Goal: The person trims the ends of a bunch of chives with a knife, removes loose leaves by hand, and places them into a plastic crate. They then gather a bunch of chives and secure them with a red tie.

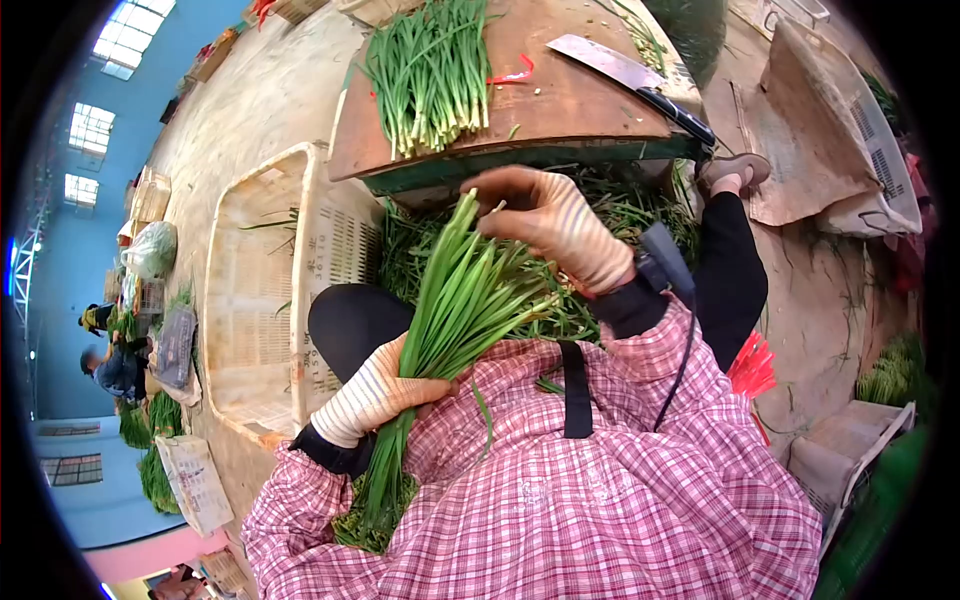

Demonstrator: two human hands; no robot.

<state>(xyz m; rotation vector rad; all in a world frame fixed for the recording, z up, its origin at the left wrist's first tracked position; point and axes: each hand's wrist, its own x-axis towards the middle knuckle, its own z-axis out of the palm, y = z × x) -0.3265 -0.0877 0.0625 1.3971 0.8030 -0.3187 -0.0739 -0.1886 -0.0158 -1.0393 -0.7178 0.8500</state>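
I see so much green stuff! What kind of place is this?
Probably a vegetable sorting shed or market: a held chive bundle, a cleaver on a chopping board, plastic crates.

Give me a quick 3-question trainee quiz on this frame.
1. True or false: the cleaver lies on the wooden board.
2. The left hand grips the chive bunch: A near its base; B at its tips; C not at all.
3. Fill in: the white crate sits on the person's ___ side.
Key: 1 true; 2 A; 3 left.
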